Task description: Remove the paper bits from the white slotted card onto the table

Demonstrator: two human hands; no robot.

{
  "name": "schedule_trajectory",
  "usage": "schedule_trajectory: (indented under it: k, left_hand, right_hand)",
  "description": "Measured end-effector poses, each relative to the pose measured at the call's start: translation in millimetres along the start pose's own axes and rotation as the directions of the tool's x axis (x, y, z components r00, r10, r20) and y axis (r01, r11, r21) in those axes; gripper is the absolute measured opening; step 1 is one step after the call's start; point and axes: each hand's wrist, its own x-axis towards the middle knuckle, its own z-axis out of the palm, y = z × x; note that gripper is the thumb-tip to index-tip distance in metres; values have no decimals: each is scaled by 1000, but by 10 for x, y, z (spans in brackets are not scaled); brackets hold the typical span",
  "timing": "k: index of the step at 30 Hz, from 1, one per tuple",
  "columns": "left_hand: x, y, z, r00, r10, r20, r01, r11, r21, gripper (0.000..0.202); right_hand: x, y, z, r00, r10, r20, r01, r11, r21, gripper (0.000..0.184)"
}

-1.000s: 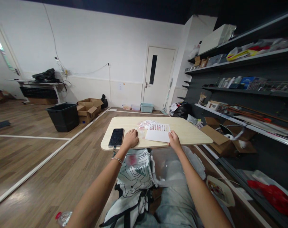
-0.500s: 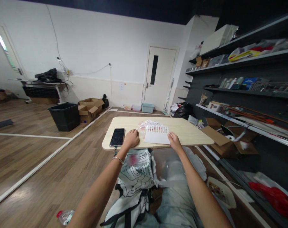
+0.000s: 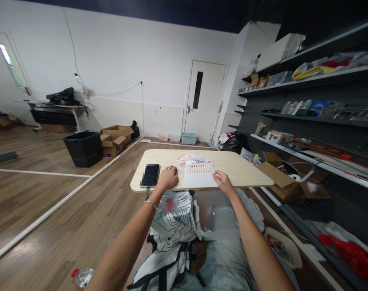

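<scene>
- The white slotted card (image 3: 199, 180) has slid toward the person; its near edge now lies by the near edge of the wooden tabletop (image 3: 247, 171).
- The right hand (image 3: 223, 182), pinching the card's right side, has drawn back with it.
- More of the heap of paper scraps (image 3: 192, 159) shows beyond the card.
- The slots, earlier showing reddish bits, now show mostly bare wood.

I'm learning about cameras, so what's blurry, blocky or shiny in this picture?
Head view: blocky squares cover part of the phone, mostly on its left side; head view: the floor shines at lower left; head view: the pile of white scraps looks too soft to tell pieces apart.
</scene>
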Motion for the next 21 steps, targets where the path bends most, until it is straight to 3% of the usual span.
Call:
schedule_trajectory:
  k: [5, 12, 21]
  left_hand:
    - [7, -20, 13, 1000, 6, -6, -6, 1000, -1, 35]
    - [17, -18, 20, 1000, 9, 3, -9, 1000, 7, 36]
    - [11, -10, 8, 1000, 0, 2, 0, 1000, -2, 35]
  right_hand:
    - [6, 15, -19, 1000, -6, 11, 6, 1000, 27, 48]
    - [68, 81, 22, 986, -17, -165, 22, 999, 29, 46]
    - [91, 136, 28, 981, -32, -192, 24, 999, -41, 42]
